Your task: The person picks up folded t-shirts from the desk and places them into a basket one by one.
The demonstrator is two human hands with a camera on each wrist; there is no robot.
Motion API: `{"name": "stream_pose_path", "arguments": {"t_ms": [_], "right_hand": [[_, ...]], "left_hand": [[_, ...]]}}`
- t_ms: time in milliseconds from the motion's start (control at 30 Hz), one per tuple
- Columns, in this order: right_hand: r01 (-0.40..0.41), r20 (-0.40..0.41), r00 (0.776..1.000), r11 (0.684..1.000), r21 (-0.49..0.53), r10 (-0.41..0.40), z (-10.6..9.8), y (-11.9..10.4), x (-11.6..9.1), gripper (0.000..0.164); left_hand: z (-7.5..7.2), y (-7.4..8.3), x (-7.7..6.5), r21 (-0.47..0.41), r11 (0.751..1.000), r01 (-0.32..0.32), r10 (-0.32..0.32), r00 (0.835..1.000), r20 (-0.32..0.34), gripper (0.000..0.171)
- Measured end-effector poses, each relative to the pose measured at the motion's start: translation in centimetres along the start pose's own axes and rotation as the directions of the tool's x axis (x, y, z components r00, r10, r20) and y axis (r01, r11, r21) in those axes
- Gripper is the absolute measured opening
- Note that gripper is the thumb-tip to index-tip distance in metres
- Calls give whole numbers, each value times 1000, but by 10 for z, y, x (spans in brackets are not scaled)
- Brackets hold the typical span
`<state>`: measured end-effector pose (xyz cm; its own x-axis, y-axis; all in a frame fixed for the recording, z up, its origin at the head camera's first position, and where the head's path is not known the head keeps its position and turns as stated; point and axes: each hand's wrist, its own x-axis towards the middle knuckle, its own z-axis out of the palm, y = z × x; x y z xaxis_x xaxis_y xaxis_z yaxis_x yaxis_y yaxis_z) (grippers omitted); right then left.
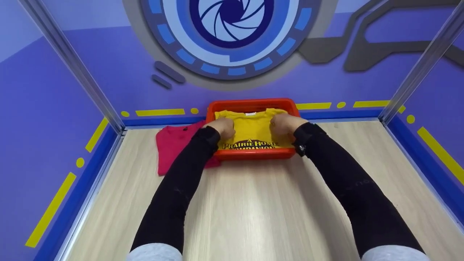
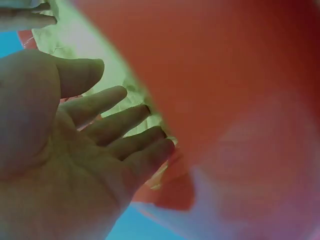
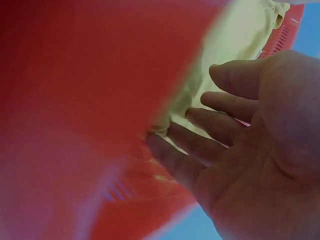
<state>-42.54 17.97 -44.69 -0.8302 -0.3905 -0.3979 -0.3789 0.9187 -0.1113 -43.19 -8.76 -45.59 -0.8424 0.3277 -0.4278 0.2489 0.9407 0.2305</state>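
A yellow T-shirt [image 1: 252, 127] with dark printed lettering and a white neck label lies folded in a red plastic basket [image 1: 253, 155]. Over its left side is my left hand [image 1: 225, 127], and over its right side my right hand [image 1: 283, 124]. In the left wrist view the fingers of the left hand [image 2: 75, 130] are spread and nearly straight, tips at the shirt. The right wrist view has the right hand [image 3: 250, 140] likewise, thumb apart from the fingers and fingertips at the cloth. Neither hand grips anything visible.
A pink-red folded garment [image 1: 174, 145] lies on the wooden table [image 1: 246, 203] at the basket's left, partly behind my left arm and the basket. Behind the basket rises a blue-purple printed wall [image 1: 108, 72], with side walls left and right.
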Motion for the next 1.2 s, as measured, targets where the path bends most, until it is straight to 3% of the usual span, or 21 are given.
{"name": "stream_pose_path", "arguments": {"t_ms": [33, 100, 167, 300, 400, 567, 767, 933, 1067, 1133, 1200], "right_hand": [[20, -14, 1000, 1000, 14, -20, 1, 1, -2, 33], [47, -73, 997, 992, 117, -38, 2, 4, -7, 35], [91, -122, 990, 985, 145, -74, 1, 4, -14, 36], [147, -168, 979, 965, 215, -112, 2, -3, -33, 35], [181, -174, 974, 959, 216, -144, 8, -8, -48, 40], [174, -129, 979, 973, 149, -155, 22, -10, -63, 60], [48, -4, 999, 980, 191, -48, 37, -13, -63, 78], [15, -24, 1000, 977, 213, -10, 47, -16, -61, 92], [54, -120, 992, 983, 174, -33, 50, -21, -65, 81], [105, -213, 974, 982, 157, -71, 51, -25, -71, 65], [174, -347, 931, 973, 149, -113, 53, -30, -80, 47]], "left_hand": [[-1, 6, -13, -6, 1000, -3, 3, 1000, -6, 33], [0, 9, -24, -21, 999, -36, 35, 998, -55, 36], [3, 12, -32, -40, 996, -77, 71, 990, -118, 37], [13, 18, -50, -37, 980, -196, 184, 960, -213, 37], [23, 22, -64, -20, 968, -250, 239, 945, -225, 45], [37, 23, -77, -2, 973, -232, 227, 954, -194, 58], [46, 20, -82, -14, 984, -179, 174, 972, -158, 88], [58, 21, -83, -14, 986, -166, 162, 974, -157, 97], [68, 22, -85, 40, 978, -207, 210, 945, -250, 84], [71, 21, -88, 58, 973, -223, 229, 917, -326, 72], [74, 20, -95, 73, 966, -249, 256, 871, -419, 57]]}}
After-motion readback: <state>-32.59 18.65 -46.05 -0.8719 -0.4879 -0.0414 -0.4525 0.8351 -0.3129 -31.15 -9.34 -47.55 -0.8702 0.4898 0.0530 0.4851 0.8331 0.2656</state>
